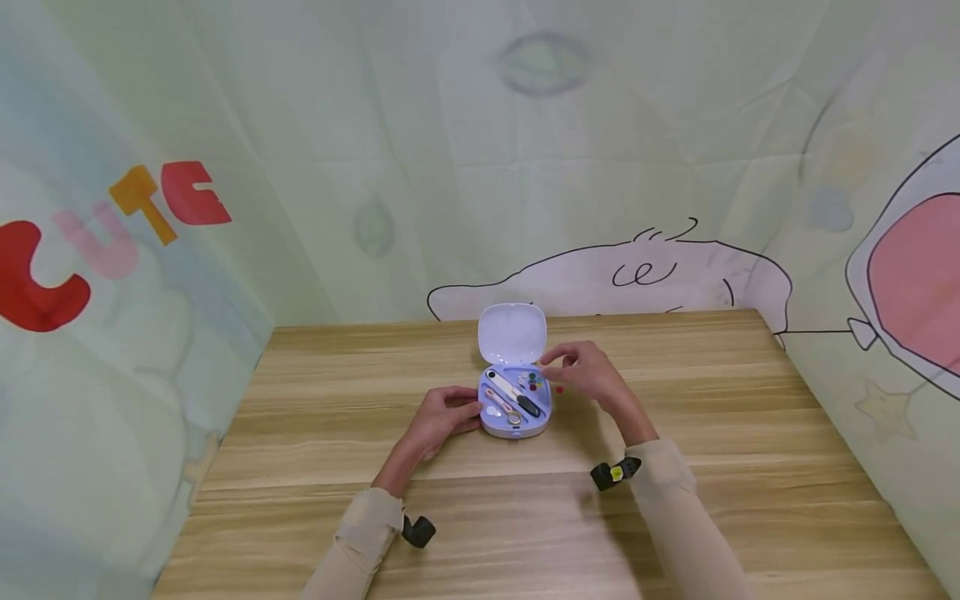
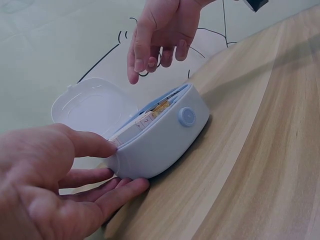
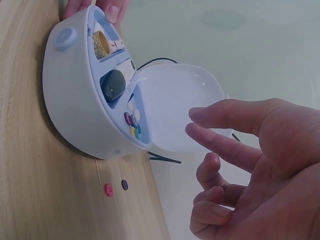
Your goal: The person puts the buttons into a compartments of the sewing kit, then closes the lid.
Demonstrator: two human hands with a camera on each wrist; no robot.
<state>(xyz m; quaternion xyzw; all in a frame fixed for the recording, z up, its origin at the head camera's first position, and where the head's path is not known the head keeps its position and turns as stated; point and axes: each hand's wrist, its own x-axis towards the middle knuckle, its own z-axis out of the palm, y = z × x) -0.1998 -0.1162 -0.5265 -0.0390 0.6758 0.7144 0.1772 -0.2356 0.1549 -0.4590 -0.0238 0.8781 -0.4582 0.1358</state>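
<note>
A white and light-blue sewing box [image 1: 514, 429] stands on the table with its lid [image 1: 512, 333] raised. My left hand [image 1: 441, 421] holds the box's left side, thumb on the rim and fingers against the wall. Above the right compartment hovers my right hand [image 1: 588, 371]; thumb and index fingertips come close together, and nothing shows between them. Several colored buttons [image 3: 133, 120] lie in that compartment. A white tool with a black end [image 1: 529, 406] crosses the middle. The left compartment contains a gold ring-shaped piece [image 3: 101, 45] and a strip with printed numbers [image 2: 145, 121].
On the wooden table [image 1: 337, 450], a red button [image 3: 109, 190] and a dark button [image 3: 124, 185] lie right of the box. A printed cloth backdrop [image 1: 337, 167] hangs behind the table. Each wrist wears a small black camera [image 1: 615, 473].
</note>
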